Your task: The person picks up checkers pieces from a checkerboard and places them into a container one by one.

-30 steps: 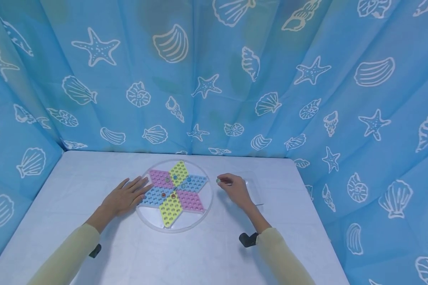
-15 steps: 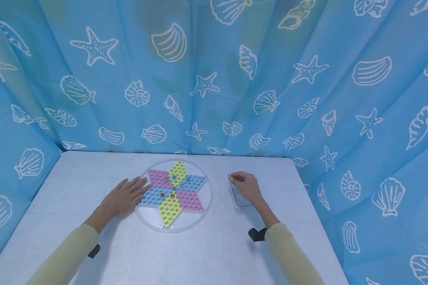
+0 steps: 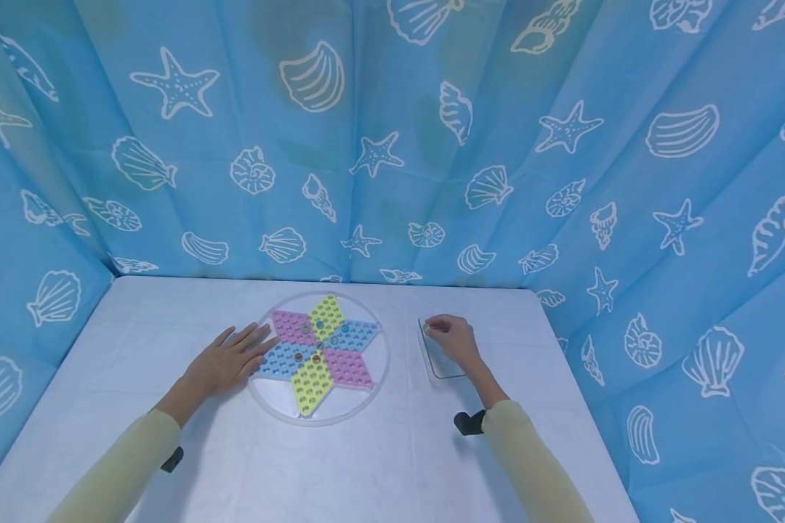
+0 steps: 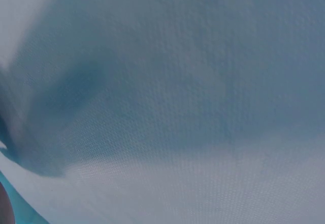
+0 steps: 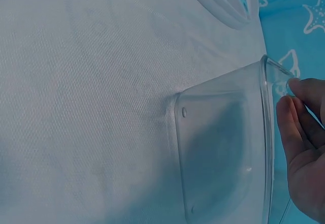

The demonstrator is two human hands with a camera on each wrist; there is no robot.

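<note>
From my distant station, the head view shows me a person's right hand over the clear plastic rectangular box on the right side of the scene. Its thumb and forefinger pinch a small pale-green glass marble, near the far left corner of the box's rim. On the right wrist view I see the box standing upright on the white cloth-covered worktop, its see-through walls rising to a rounded lip, with the fingers just above and beyond that lip.

To the left of the box, well apart from it, I see the round pale game board lying flat. It bears a six-pointed star: yellow at the far and near points, pink at far left and near right, blue at near left and far right. Several marbles sit around the middle of the star, among them two reddish-brown marbles on the near side and a blue marble on the far side.

The left hand lies with its fingers straight, spread and released, fingertips at the board's left edge. Both arms wear pale yellow sleeves. A blue curtain printed with white seashells and starfish hangs behind.
</note>
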